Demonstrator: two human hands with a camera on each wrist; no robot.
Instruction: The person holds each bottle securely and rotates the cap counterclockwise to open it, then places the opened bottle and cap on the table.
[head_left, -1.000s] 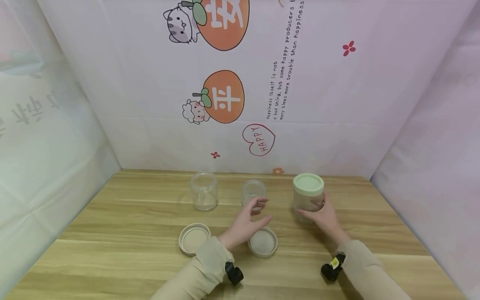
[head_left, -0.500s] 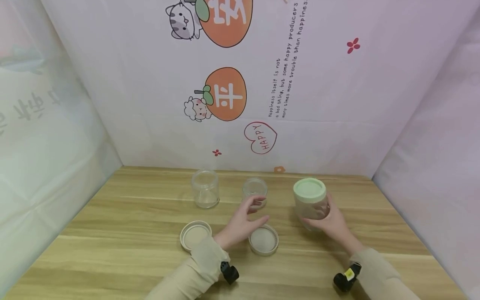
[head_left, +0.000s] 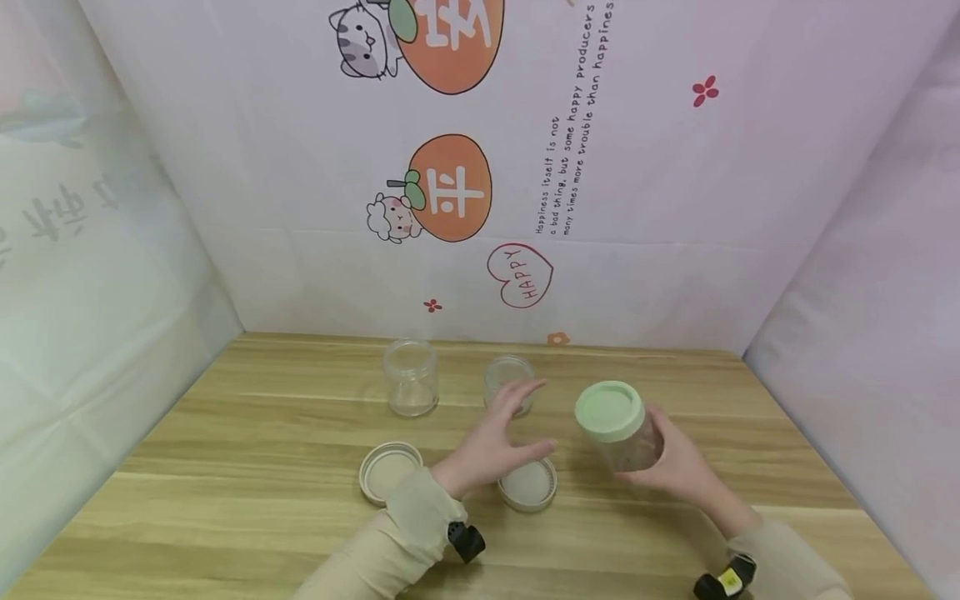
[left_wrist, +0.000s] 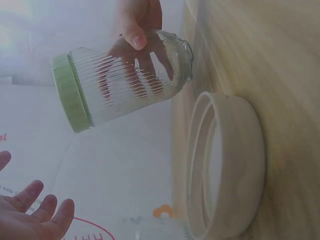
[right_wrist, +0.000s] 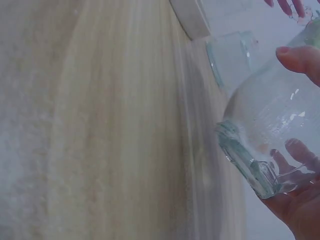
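Observation:
My right hand (head_left: pixel 678 462) grips a ribbed clear glass jar (left_wrist: pixel 135 75) low on its body, thumb on one side and fingers round the other. A pale green lid (head_left: pixel 610 411) covers the jar's top. The jar is tilted to the left and held off the table, its thick base showing in the right wrist view. My left hand (head_left: pixel 491 442) hovers with fingers spread and holds nothing. Beneath it lies a beige ring-shaped lid (head_left: pixel 528 485), hollow side up. Behind the left fingers stands a small clear jar (head_left: pixel 510 371), partly hidden by them.
A taller open glass jar (head_left: pixel 411 379) stands at the back left of the wooden table (head_left: pixel 247 467). In front of it lies another beige lid (head_left: pixel 390 473), partly behind the left sleeve. Printed white cloth (head_left: pixel 637 283) walls the table at the back and sides.
My right hand has lifted the green-lidded jar from the table, drawn it nearer and tipped it left. My left hand has stayed nearly in place, its fingers spreading wider.

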